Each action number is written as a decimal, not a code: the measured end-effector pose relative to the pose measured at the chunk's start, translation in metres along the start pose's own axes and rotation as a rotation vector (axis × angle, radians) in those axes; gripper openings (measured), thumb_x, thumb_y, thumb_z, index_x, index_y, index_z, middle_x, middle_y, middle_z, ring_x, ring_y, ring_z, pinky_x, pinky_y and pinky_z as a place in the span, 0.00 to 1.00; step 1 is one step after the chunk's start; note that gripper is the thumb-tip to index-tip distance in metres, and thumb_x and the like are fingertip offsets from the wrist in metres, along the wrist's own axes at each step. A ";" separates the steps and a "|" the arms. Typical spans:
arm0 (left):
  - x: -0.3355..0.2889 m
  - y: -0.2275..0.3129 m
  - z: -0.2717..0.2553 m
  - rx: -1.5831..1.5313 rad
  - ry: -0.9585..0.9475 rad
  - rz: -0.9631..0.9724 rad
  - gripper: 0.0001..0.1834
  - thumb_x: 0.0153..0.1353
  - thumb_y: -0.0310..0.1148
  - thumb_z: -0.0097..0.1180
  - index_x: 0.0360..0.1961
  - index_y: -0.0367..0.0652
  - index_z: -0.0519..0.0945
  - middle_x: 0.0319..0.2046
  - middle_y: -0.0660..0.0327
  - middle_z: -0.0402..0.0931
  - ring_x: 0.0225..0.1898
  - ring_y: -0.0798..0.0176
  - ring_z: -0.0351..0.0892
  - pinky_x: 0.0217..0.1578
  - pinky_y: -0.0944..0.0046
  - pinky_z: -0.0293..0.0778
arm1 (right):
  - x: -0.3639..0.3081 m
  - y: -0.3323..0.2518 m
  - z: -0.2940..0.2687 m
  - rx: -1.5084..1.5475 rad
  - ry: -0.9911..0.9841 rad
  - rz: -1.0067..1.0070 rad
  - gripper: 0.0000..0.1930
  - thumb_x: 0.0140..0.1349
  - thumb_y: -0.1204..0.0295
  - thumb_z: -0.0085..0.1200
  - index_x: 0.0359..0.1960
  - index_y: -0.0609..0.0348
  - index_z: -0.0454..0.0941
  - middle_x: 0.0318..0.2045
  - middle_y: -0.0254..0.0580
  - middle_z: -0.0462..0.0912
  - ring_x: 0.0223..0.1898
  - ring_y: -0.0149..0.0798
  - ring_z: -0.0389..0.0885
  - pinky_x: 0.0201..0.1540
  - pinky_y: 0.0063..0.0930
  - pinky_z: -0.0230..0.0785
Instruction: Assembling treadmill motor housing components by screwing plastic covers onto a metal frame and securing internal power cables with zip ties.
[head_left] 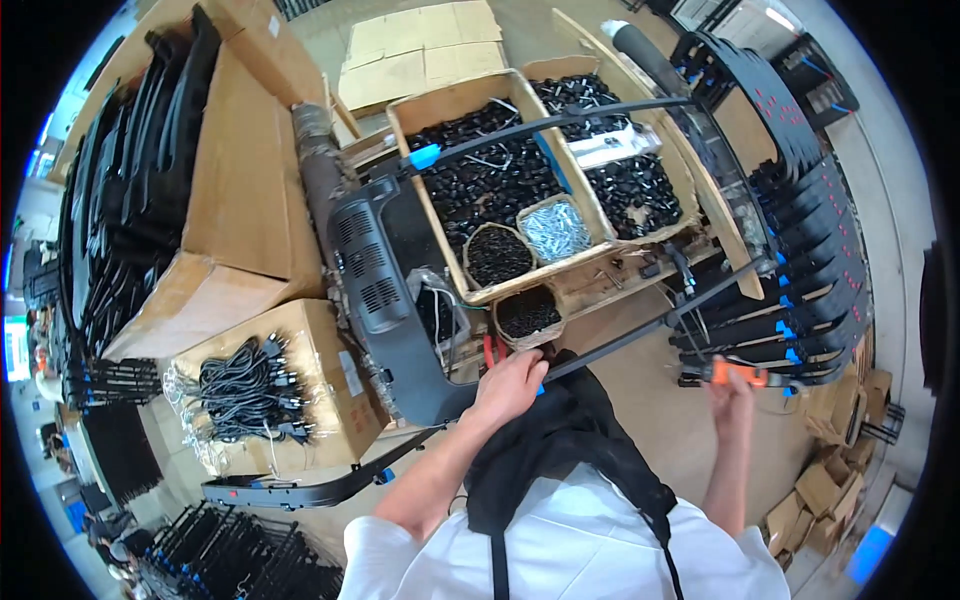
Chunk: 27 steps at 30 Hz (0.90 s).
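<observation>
A large black plastic frame [405, 370], with a vented panel along its left side, lies over the workbench in front of me. My left hand [510, 388] is closed on its near edge, close to the left corner. Just beyond those fingers, red-handled pliers [489, 350] show in part beside a small tub of black screws [528, 312]. Off to the right, my right hand [734, 392] grips an orange-and-black power screwdriver [742, 374], held apart from the frame. Its tip is too small to make out.
Divided wooden trays [445, 240] hold black parts and a tub of silver screws [556, 230]. At left stand a carton of black panels [250, 170] and a box with bundled black cables [250, 390]. Stacked black frames [820, 240] line the right; cartons [820, 490] lie below them.
</observation>
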<state>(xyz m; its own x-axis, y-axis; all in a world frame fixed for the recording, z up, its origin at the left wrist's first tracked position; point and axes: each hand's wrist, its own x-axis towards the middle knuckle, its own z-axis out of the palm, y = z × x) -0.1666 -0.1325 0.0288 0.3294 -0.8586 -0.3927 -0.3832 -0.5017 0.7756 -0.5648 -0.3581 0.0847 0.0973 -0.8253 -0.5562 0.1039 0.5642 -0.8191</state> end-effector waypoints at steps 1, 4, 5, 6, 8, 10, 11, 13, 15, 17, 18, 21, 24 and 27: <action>-0.006 0.006 0.003 0.005 0.000 0.001 0.24 0.76 0.50 0.47 0.56 0.43 0.83 0.50 0.45 0.85 0.55 0.41 0.83 0.57 0.45 0.77 | 0.018 0.029 -0.003 0.051 -0.022 0.025 0.18 0.70 0.66 0.61 0.59 0.55 0.76 0.53 0.42 0.85 0.57 0.41 0.84 0.62 0.49 0.77; -0.001 0.024 0.012 0.224 -0.092 -0.189 0.29 0.78 0.55 0.42 0.55 0.41 0.84 0.47 0.44 0.86 0.53 0.40 0.85 0.56 0.43 0.78 | 0.087 0.118 0.002 0.135 -0.006 0.166 0.15 0.70 0.63 0.63 0.53 0.51 0.77 0.48 0.39 0.85 0.51 0.41 0.84 0.61 0.47 0.77; 0.003 0.026 0.011 0.272 -0.123 -0.268 0.32 0.78 0.58 0.39 0.53 0.40 0.85 0.46 0.43 0.86 0.52 0.39 0.85 0.56 0.42 0.78 | 0.103 0.138 0.028 0.139 0.011 0.234 0.15 0.70 0.63 0.62 0.53 0.51 0.77 0.48 0.39 0.84 0.51 0.43 0.84 0.62 0.48 0.76; 0.007 0.029 0.012 0.317 -0.157 -0.350 0.35 0.78 0.60 0.36 0.52 0.40 0.85 0.46 0.42 0.87 0.51 0.38 0.86 0.55 0.41 0.78 | 0.121 0.152 0.054 0.139 0.028 0.305 0.15 0.71 0.62 0.62 0.54 0.51 0.77 0.49 0.40 0.84 0.51 0.44 0.84 0.62 0.48 0.76; 0.020 0.040 0.024 0.349 -0.164 -0.368 0.38 0.78 0.61 0.35 0.46 0.39 0.88 0.45 0.41 0.87 0.51 0.37 0.86 0.55 0.41 0.79 | 0.186 0.206 0.047 0.249 0.014 0.295 0.16 0.72 0.61 0.61 0.55 0.52 0.76 0.52 0.41 0.84 0.54 0.45 0.84 0.63 0.48 0.76; 0.021 0.035 0.026 0.402 -0.120 -0.467 0.38 0.78 0.60 0.35 0.43 0.39 0.89 0.43 0.41 0.87 0.50 0.37 0.86 0.55 0.41 0.79 | 0.194 0.219 0.102 0.267 -0.036 0.288 0.16 0.73 0.60 0.60 0.56 0.53 0.77 0.54 0.44 0.84 0.57 0.45 0.84 0.63 0.46 0.76; 0.021 0.037 0.027 0.414 -0.105 -0.487 0.37 0.78 0.59 0.35 0.41 0.40 0.90 0.41 0.41 0.87 0.49 0.37 0.87 0.55 0.41 0.79 | 0.201 0.223 0.112 0.262 -0.051 0.309 0.16 0.73 0.60 0.60 0.56 0.53 0.77 0.54 0.44 0.84 0.57 0.45 0.84 0.63 0.46 0.76; 0.023 0.041 0.028 0.407 -0.099 -0.508 0.35 0.78 0.58 0.36 0.43 0.41 0.89 0.41 0.42 0.87 0.48 0.37 0.86 0.54 0.40 0.79 | 0.214 0.231 0.132 0.295 -0.193 0.482 0.16 0.73 0.60 0.60 0.55 0.54 0.79 0.53 0.45 0.85 0.56 0.43 0.85 0.61 0.42 0.78; 0.016 0.042 0.027 0.387 -0.064 -0.562 0.33 0.78 0.57 0.37 0.45 0.42 0.88 0.41 0.42 0.87 0.48 0.36 0.86 0.54 0.39 0.78 | 0.196 0.217 0.133 -0.058 -0.369 0.647 0.13 0.71 0.61 0.61 0.50 0.55 0.83 0.44 0.45 0.88 0.46 0.42 0.88 0.53 0.40 0.82; 0.015 0.044 0.028 0.369 -0.058 -0.522 0.32 0.78 0.56 0.37 0.43 0.43 0.88 0.40 0.43 0.87 0.47 0.38 0.87 0.53 0.40 0.79 | 0.169 0.172 0.123 -0.637 -0.949 0.725 0.12 0.70 0.62 0.59 0.34 0.56 0.86 0.28 0.37 0.87 0.31 0.35 0.86 0.38 0.31 0.80; 0.017 0.049 0.025 0.348 -0.022 -0.558 0.32 0.78 0.56 0.37 0.43 0.43 0.88 0.40 0.43 0.87 0.47 0.38 0.87 0.53 0.40 0.79 | 0.160 0.152 0.109 -0.968 -1.287 0.615 0.13 0.69 0.61 0.60 0.36 0.58 0.88 0.29 0.37 0.89 0.32 0.32 0.86 0.36 0.25 0.79; 0.013 0.054 0.020 0.320 -0.028 -0.543 0.29 0.78 0.52 0.39 0.42 0.42 0.87 0.41 0.43 0.87 0.46 0.40 0.88 0.52 0.41 0.81 | 0.090 0.020 0.163 -1.132 -1.445 0.644 0.13 0.68 0.62 0.62 0.39 0.60 0.90 0.35 0.40 0.91 0.37 0.31 0.88 0.40 0.25 0.79; -0.002 0.036 0.036 0.282 0.074 -0.540 0.23 0.75 0.49 0.46 0.41 0.43 0.87 0.40 0.46 0.87 0.44 0.42 0.87 0.48 0.44 0.81 | 0.093 -0.060 0.277 -1.190 -1.759 0.062 0.14 0.68 0.62 0.64 0.39 0.64 0.90 0.39 0.41 0.91 0.40 0.32 0.88 0.46 0.27 0.80; -0.013 0.044 0.057 0.478 0.783 0.056 0.13 0.69 0.44 0.57 0.36 0.48 0.86 0.35 0.54 0.82 0.38 0.49 0.82 0.42 0.50 0.78 | 0.145 -0.047 0.399 -1.089 -1.264 -0.628 0.17 0.72 0.59 0.60 0.48 0.62 0.87 0.42 0.43 0.90 0.45 0.36 0.87 0.50 0.32 0.77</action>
<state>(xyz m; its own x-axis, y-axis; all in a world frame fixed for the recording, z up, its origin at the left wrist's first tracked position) -0.2364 -0.1494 0.0398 0.7233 -0.6540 0.2216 -0.6747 -0.6012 0.4281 -0.1603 -0.4957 0.0985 0.9861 -0.0767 -0.1476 -0.1662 -0.4986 -0.8508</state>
